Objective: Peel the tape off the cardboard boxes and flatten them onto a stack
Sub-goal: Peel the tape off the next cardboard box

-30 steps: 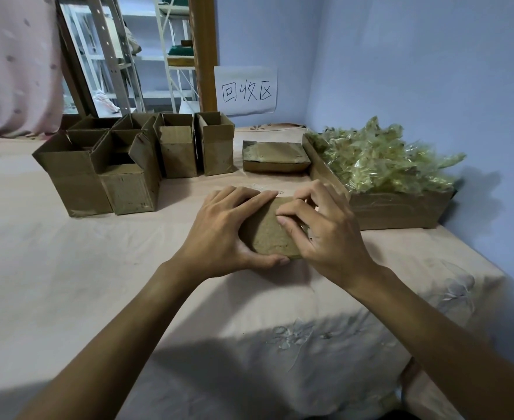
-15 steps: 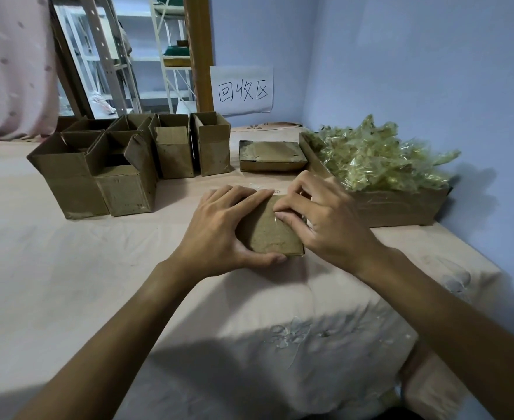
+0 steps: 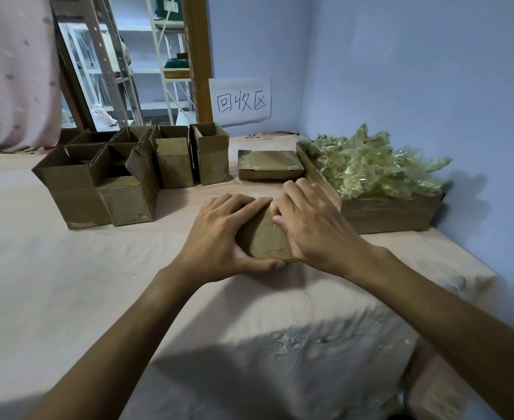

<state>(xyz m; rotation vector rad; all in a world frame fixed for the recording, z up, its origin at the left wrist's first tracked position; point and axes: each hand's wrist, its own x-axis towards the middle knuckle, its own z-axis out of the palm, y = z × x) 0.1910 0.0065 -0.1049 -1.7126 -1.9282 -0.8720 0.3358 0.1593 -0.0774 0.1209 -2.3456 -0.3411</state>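
Note:
A small brown cardboard box [image 3: 266, 239] lies flat on the cloth-covered table in front of me. My left hand [image 3: 222, 237] grips its left side, fingers over the top and thumb under the near edge. My right hand [image 3: 313, 225] covers its right side, with curled fingertips picking at the top face where a thin shiny strip of tape shows. Much of the box is hidden under both hands. A flattened stack of cardboard [image 3: 270, 168] lies behind it.
Several open upright cardboard boxes [image 3: 128, 177] stand at the back left. A long box heaped with crumpled clear tape [image 3: 377, 168] sits at the right against the blue wall. A paper sign [image 3: 240, 100] hangs on the wall. The table [image 3: 67, 283] ends at the right.
My right hand has slid left and down over the box's top, its fingers curling tighter onto the tape. My left hand has kept its grip.

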